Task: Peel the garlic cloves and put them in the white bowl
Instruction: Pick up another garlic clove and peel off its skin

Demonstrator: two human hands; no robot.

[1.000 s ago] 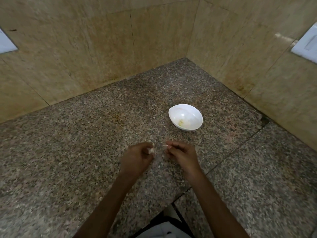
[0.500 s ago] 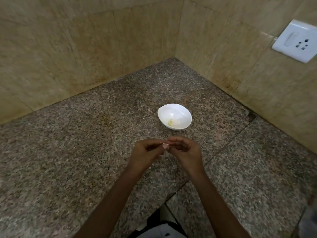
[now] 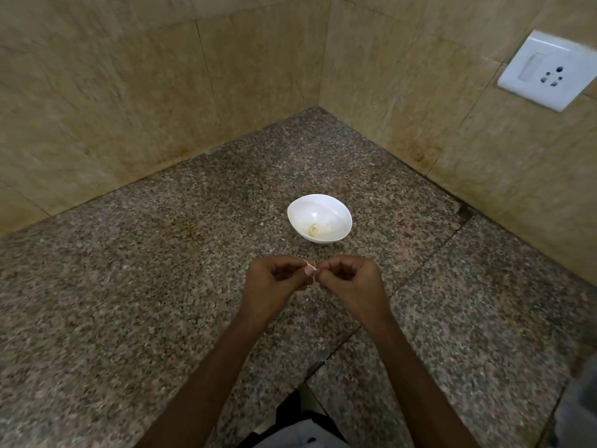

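From my head camera, I see my left hand [image 3: 274, 282] and my right hand [image 3: 350, 282] with their fingertips meeting over the speckled stone counter [image 3: 161, 270]. A second ago they were a little apart. Now they have come back together. The fingers of both hands are curled in. My left hand pinches the garlic clove [image 3: 312, 275] from its 9 o'clock side. My right hand pinches it too, from 3 o'clock. The clove is tiny and mostly hidden by my fingers. A thin flake of skin [image 3: 307, 263] sticks up at its 11 o'clock, so I think I am still peeling and about to pull off more. The white bowl [image 3: 349, 215] sits on the counter at 12 o'clock from my hands, near but not touching. It has a small yellowish piece [image 3: 312, 229] inside, the same as before, so nothing new has gone in. This clove still has to go there. A white wall socket [image 3: 546, 71] is up at 2 o'clock.
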